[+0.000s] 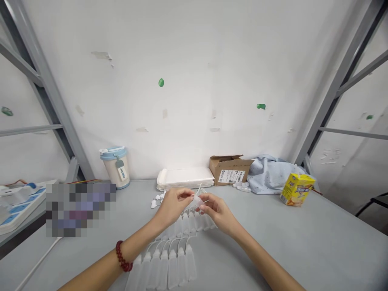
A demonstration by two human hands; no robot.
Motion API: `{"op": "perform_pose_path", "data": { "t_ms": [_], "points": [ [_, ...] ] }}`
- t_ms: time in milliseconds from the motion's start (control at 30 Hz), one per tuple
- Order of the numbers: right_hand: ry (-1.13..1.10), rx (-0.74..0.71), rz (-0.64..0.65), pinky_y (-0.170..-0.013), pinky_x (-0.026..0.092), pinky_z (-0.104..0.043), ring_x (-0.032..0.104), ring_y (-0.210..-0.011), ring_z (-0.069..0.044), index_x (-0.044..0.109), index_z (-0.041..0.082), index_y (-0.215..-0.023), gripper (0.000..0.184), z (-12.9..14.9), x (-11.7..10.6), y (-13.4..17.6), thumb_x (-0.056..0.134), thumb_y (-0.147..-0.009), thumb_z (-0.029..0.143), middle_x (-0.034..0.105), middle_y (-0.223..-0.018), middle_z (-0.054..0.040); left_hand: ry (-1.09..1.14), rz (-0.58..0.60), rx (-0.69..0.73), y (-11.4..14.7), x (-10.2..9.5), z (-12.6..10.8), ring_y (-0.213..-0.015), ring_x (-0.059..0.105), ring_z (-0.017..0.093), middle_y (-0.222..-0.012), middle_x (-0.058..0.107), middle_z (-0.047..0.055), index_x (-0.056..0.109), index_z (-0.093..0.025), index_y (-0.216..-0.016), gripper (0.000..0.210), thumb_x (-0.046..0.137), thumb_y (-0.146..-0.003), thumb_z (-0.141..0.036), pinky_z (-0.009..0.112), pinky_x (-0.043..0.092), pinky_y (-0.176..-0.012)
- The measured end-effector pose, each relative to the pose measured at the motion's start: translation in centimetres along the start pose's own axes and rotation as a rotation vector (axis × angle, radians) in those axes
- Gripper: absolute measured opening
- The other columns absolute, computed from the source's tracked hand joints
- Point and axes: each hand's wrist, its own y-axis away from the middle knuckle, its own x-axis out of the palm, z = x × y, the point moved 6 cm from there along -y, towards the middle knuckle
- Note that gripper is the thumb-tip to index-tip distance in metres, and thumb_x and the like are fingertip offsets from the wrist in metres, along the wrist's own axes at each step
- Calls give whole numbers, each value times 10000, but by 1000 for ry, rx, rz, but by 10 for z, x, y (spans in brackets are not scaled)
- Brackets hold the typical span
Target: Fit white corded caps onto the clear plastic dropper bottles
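- Right now, both hands meet above the middle of the grey surface, with a small translucent bottle between their fingertips, held up in front of the rear row of bottles.
- Left hand: its grip is pinched, thumb and forefinger together at the near-left edge of that bottle; exactly which part they press is too small to tell. A dark red beaded bracelet circles the wrist.
- Right hand: its grip is closed around the other side of the same bottle, thumb in front and fingers curled. A thin white tube sticks up just above.
- Below the forearms, a front row of bottles lies side by side, each with a thin bent spout; a rear row of bottles lies farther back, partly hidden by the hands.
- Several small white pieces lie just left of the left hand.
- Along the wall stand a cream cup with a blue lid, a stack of white trays, an opened cardboard box and a crumpled pale blue cloth, with a yellow carton in front of its right end.
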Motion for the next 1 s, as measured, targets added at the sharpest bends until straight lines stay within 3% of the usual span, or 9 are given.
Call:
{"op": "perform_pose_path", "data": {
  "t_ms": [267, 433, 700, 1000],
  "points": [
    [118, 20, 26, -658, 483, -304, 608, -717, -157, 503, 175, -1145, 362, 5, 13, 9, 518, -809, 309, 598, -821, -37, 38, -80, 123, 28, 0, -10, -815, 614, 158, -885, 662, 25, 671, -198, -836, 187, 487, -805, -186, 268, 510, -735],
    [105, -10, 31, -612, 484, -281, 603, -678, -127, 493, 222, -1169, 356, 5, 19, 11, 512, -821, 299, 562, -939, -39, -186, -64, 241, 37, -2, -12, -844, 593, 154, -962, 624, 28, 639, -225, -934, 240, 436, -840, -135, 277, 510, -742],
    [-218, 46, 42, -691, 509, -336, 611, -731, -152, 521, 232, -1048, 298, 4, 22, 10, 593, -787, 358, 565, -907, -24, -703, -16, 543, 61, 15, -20, -1060, 475, 254, -1160, 488, 136, 398, -178, -1262, 418, 375, -856, -82, 404, 491, -800],
    [-464, 167, 164, -811, 452, -330, 602, -821, -145, 527, 203, -1043, 250, 9, 27, 15, 581, -821, 304, 604, -902, -31, -769, 34, 572, 57, 16, -29, -1139, 412, 285, -1213, 469, 129, 392, -158, -1247, 444, 539, -833, -220, 436, 437, -898]
  ]
}}
